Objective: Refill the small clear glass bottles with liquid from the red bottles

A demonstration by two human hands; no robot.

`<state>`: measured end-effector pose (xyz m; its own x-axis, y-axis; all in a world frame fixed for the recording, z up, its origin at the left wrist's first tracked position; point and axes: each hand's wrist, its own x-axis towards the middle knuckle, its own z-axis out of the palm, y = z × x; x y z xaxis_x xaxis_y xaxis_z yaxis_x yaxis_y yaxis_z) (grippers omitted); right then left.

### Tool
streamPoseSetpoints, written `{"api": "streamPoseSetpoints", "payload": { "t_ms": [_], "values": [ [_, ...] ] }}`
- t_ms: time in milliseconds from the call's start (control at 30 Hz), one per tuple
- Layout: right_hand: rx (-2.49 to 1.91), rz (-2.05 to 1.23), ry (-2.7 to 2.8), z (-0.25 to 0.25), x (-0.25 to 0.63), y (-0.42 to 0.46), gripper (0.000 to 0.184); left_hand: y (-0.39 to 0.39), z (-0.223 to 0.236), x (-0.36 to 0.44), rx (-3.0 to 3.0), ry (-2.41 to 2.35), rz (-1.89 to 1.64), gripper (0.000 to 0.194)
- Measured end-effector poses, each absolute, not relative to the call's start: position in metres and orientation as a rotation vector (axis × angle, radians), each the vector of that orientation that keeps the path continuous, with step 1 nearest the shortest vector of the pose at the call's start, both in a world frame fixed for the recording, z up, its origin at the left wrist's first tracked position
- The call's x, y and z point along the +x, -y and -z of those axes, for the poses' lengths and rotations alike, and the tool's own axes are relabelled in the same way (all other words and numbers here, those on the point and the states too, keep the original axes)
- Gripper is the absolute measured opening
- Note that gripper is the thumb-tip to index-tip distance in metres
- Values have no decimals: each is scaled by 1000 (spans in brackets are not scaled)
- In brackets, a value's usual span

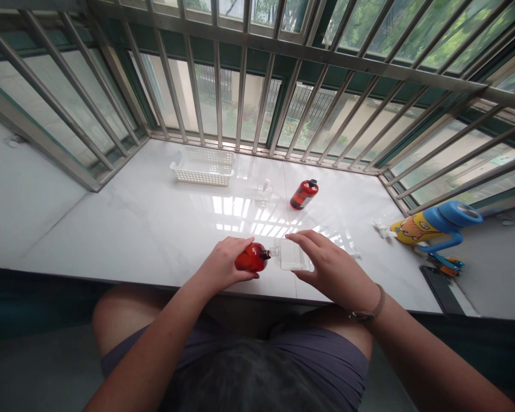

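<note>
Head view looks down over dark shorts [321, 360] at a white marble table [124, 223] set against a barred window [257, 74]. Left hand [220, 264] wraps closed around a red bottle [251, 257], holding it on its side, with its black neck pointing right. Right hand [332, 266] is spread, fingers apart and arched over a clear flat bottle [294, 256], fingertips at its far edge; how hard they press cannot be told. That clear bottle sits on the table with its narrow neck turned toward the red bottle's neck, the two just beside each other; whether they touch is too small to tell. Both hands are near the table's front edge. Farther off, a second red bottle [304, 194] with a black cap lies at a slant, a clear box [264, 190] sits near it, and a white plastic basket [202, 166] stands by the window. To the right are a crumpled tissue [381, 229], a yellow-and-blue toy [433, 223] and a black phone [442, 289]. A bracelet [371, 306] circles the right wrist.
</note>
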<state>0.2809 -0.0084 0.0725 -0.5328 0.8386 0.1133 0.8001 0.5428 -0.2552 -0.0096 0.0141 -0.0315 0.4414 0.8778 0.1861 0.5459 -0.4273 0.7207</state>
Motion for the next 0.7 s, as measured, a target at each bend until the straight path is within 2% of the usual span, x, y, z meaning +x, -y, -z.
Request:
{"api": "streamPoseSetpoints", "payload": {
  "t_ms": [700],
  "values": [
    [-1353,-216,2563,-72,282,8,74,-14,27,-8,2111,-1178,-762,86]
  ]
}}
